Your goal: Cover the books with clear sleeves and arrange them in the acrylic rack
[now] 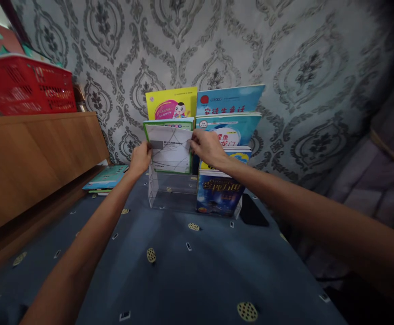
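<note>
A clear acrylic tiered rack stands against the patterned wall on a dark blue cloth. My left hand grips the left edge of a white booklet with a grey label, and my right hand grips its right edge. The booklet sits in the rack's left column, in front of a green-bordered book and a yellow book. The right column holds a light blue book, a teal book and a dark starry book at the bottom.
A wooden cabinet stands on the left with a red basket on top. Teal booklets lie flat beside it. A black phone rests right of the rack. Purple fabric hangs at the right.
</note>
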### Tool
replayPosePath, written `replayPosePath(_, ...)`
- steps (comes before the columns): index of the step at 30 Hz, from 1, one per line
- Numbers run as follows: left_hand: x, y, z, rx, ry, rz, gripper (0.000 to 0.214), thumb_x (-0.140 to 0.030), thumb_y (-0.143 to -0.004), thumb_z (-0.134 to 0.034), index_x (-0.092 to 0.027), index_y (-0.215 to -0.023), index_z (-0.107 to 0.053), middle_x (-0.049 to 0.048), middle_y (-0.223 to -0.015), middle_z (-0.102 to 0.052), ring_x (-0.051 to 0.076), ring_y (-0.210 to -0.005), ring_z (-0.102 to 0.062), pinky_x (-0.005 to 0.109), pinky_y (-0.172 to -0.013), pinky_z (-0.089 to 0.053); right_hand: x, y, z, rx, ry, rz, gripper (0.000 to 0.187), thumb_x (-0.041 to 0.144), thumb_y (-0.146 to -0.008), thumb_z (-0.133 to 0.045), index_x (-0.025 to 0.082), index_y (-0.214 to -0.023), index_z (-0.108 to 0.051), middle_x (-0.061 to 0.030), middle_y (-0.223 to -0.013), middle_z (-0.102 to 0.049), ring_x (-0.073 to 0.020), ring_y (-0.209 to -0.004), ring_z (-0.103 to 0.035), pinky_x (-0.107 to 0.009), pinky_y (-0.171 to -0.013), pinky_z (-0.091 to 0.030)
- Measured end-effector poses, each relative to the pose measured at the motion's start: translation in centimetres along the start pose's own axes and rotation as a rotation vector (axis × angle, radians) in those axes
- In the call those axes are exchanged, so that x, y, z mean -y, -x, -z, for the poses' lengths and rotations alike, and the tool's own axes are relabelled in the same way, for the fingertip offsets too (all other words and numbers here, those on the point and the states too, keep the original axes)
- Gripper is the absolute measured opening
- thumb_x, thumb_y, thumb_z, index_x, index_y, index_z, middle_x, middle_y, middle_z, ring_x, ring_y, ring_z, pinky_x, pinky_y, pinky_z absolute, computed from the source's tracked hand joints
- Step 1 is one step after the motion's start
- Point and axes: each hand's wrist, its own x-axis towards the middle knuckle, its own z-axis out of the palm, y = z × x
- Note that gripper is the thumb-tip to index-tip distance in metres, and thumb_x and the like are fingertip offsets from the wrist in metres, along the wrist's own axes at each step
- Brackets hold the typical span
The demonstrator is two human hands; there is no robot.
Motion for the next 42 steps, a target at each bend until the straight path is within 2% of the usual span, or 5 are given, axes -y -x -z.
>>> replayPosePath(13, -1.2, 0.9, 0.3, 0.047, 0.029, 0.114, 0.015, -0.019, -0.091, -0.050, -0.019, -0.104, -0.058, 0.0092, -0.094, -0.071, 0.025, -0.092, -0.067, 0.034, -0.084, -0.048, 2.1, 0.0, 1.3, 0.114, 0.241, -0.047, 0.020, 0.015, -0.089, -0.053, 0.014, -0.095, -0.073, -0.0101, -0.087, -0.073, -0.0240, -0.085, -0.064, -0.030, -0.070, -0.041)
replayPosePath(23, -1.7, 1.4, 0.8, 0.045, -0.063, 0.169, 0.012, -0.031, -0.095, -0.051, -0.022, -0.099, -0.057, 0.0083, -0.094, -0.070, 0.027, -0.097, -0.066, 0.035, -0.085, -0.047, 2.0, 0.4, 1.3, 0.062, 0.206, -0.060, 0.020, 0.016, -0.089, -0.054, 0.015, -0.097, -0.073, -0.0091, -0.088, -0.074, -0.0242, -0.086, -0.066, -0.030, -0.072, -0.043)
replayPosePath(30, -0.8, 1.9, 0.5, -0.080, 0.077, 0.196, 0.044, -0.036, -0.091, -0.059, -0.018, -0.128, -0.043, 0.0133, -0.111, -0.067, 0.031, -0.103, -0.066, 0.041, -0.088, -0.050, 1.6, 1.1, 1.3, -0.013, 0.117, -0.014, 0.017, 0.017, -0.088, -0.055, 0.018, -0.094, -0.070, -0.0062, -0.080, -0.073, -0.0225, -0.078, -0.066, -0.029, -0.068, -0.042)
replayPosePath(36, 0.5, 1.3, -0.7, -0.007, 0.289, 0.088, 0.058, -0.029, -0.089, -0.058, -0.012, -0.139, -0.035, 0.0171, -0.122, -0.065, 0.027, -0.110, -0.064, 0.041, -0.096, -0.049, 2.6, 4.9, 0.1, 0.075, 0.088, 0.108, 0.012, 0.019, -0.092, -0.055, 0.019, -0.092, -0.067, -0.0044, -0.081, -0.073, -0.0193, -0.075, -0.064, -0.027, -0.065, -0.036)
replayPosePath(42, 0.3, 1.0, -1.9, -0.019, 0.274, 0.044, 0.041, -0.028, -0.090, -0.056, -0.015, -0.128, -0.045, 0.0106, -0.108, -0.066, 0.024, -0.097, -0.065, 0.039, -0.092, -0.049, 3.2, 10.2, -2.4, 0.317, 0.050, 0.190, 0.014, 0.017, -0.097, -0.051, 0.017, -0.095, -0.065, -0.0068, -0.090, -0.074, -0.0173, -0.078, -0.065, -0.026, -0.066, -0.034)
